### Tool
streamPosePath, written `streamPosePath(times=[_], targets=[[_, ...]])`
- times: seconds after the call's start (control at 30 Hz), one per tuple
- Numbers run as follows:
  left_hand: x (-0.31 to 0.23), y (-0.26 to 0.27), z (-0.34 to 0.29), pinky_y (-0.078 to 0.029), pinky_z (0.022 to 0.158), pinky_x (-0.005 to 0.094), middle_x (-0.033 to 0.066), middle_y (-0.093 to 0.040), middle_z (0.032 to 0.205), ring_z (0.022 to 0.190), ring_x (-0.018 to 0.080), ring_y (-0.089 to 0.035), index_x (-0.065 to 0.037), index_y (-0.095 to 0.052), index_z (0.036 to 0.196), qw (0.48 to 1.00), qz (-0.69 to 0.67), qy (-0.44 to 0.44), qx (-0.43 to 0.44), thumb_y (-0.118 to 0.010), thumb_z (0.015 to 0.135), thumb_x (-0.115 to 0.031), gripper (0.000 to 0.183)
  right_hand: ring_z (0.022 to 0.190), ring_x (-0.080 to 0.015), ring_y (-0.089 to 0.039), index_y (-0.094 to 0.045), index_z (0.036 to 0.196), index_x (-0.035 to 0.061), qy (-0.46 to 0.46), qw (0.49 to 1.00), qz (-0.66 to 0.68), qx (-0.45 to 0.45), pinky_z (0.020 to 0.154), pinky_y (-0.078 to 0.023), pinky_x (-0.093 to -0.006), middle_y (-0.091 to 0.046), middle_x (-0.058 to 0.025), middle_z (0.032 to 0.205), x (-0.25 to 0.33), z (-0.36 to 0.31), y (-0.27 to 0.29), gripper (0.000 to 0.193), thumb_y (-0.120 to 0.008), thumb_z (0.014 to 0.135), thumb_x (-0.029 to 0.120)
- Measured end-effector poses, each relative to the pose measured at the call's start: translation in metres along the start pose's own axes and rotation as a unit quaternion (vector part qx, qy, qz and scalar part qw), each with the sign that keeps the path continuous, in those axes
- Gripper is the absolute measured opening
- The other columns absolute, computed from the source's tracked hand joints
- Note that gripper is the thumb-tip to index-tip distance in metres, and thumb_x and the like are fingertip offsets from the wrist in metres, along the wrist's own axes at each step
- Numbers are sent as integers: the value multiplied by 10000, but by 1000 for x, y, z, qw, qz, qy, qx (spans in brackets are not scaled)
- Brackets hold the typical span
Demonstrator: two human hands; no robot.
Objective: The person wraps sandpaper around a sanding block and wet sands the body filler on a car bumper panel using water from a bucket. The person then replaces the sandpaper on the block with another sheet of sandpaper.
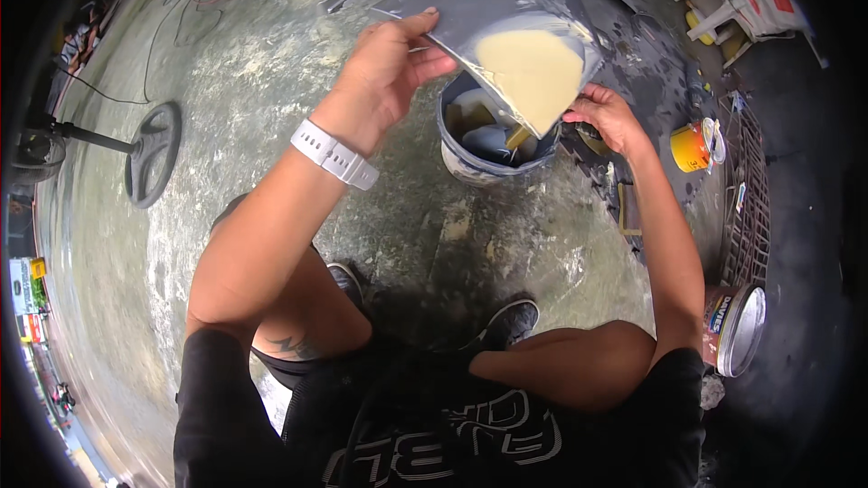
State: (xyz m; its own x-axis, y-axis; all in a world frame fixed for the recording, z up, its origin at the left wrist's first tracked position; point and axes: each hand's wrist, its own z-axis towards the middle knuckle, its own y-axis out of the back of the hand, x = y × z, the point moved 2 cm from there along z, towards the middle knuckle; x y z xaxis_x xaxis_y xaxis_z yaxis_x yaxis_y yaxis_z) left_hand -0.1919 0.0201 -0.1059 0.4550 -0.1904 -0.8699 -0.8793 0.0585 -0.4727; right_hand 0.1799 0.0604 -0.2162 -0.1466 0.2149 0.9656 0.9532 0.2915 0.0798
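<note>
Board [506, 36] with cream putty [533, 72], tilted over a bucket [493, 140] on the floor [271, 81].
Left hand [384, 72] clamps the board's upper left edge, fingers pressed onto it. Right hand [606, 113] pinches the lower right edge beside the bucket rim. Putty runs off the lower corner into the bucket. A yellow can [692, 146] stands to the right, a larger tin [734, 330] near the right elbow.

We cannot see most of the bucket [493, 140] inside, because the tilted board [506, 45] covers it. The fingers [579, 113] of our right hand [608, 117] are partly hidden behind the board edge.
</note>
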Motion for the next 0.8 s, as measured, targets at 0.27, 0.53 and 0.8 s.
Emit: streamPosePath(times=[0.27,0.53,0.8], targets=[[6,3,4,-673,717,254,127,-672,992,817,180,-730,62,-636,1136,1000,-2,5,-5,-637,1035,-175,258,991,-141,-671,-672,1222,-6,9,1000,14,-14,836,-581,-290,-700,-55,1148,4,-12,-11,290,-735,973,129],[3,-1,1,-676,717,252,121,-673,984,804,177,-729,47,-644,1118,1000,-12,6,-2,-645,1030,-171,234,852,-114,-647,-667,1192,-18,-6,991,-104,-89,708,-570,-250,-685,-71,1072,-5,7,-16,286,-725,979,164],[-1,-4,-6,-673,723,248,125,-698,1006,794,177,-729,31,-650,1110,1000,-16,14,1,-652,1025,-165,213,1140,-391,-685,-609,1325,-18,129,872,-437,-182,1020,-538,-433,-677,-270,1270,-7,30,-40,649,-791,853,389]])
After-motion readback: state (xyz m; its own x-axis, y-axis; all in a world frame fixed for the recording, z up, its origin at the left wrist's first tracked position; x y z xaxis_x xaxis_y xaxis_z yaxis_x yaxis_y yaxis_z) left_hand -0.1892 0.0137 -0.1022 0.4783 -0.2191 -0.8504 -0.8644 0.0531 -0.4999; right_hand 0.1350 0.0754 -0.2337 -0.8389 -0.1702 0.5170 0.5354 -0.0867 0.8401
